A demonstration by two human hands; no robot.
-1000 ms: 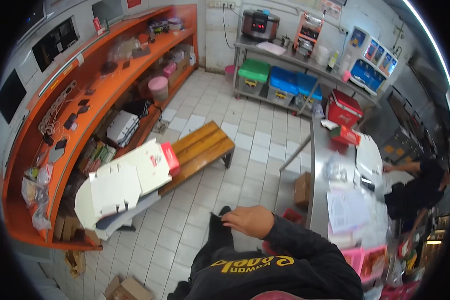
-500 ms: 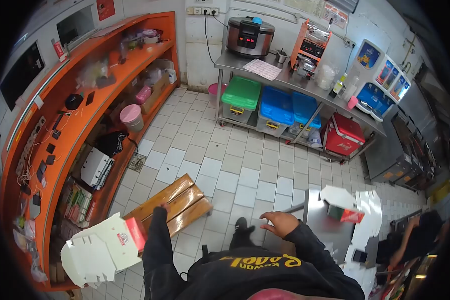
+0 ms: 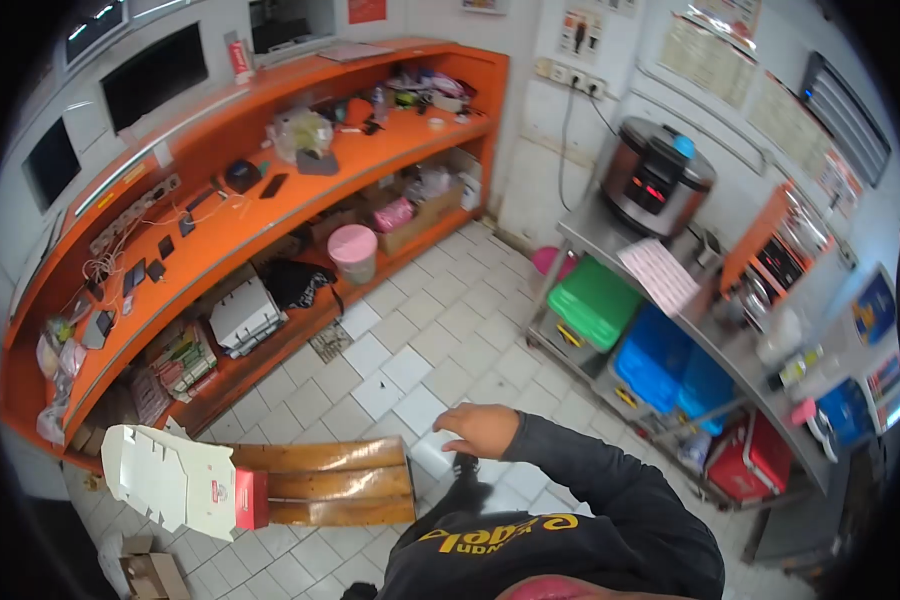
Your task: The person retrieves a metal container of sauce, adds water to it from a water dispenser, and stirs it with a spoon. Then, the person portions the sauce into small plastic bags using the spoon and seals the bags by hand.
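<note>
My right hand [image 3: 480, 430] hangs in front of my chest above the white tiled floor, fingers loosely spread and holding nothing; its black sleeve runs back to the lower right. My left hand is not visible. Just left of my right hand stands a wooden bench [image 3: 340, 480]. A stack of flat white die-cut cartons [image 3: 170, 475] with a red panel [image 3: 251, 498] lies over the bench's left end.
A curved orange counter [image 3: 220, 230] with phones, cables and clutter runs along the left, with a pink bucket [image 3: 353, 250] beneath it. At the right, a steel table [image 3: 730, 340] carries a rice cooker [image 3: 660, 170], with green [image 3: 595, 300] and blue [image 3: 660, 355] bins and a red cooler [image 3: 750, 460] below.
The view has swung left, away from the steel worktable and the other person toward the orange counter. My left arm, seen by the cartons half a second ago, has left the frame.
</note>
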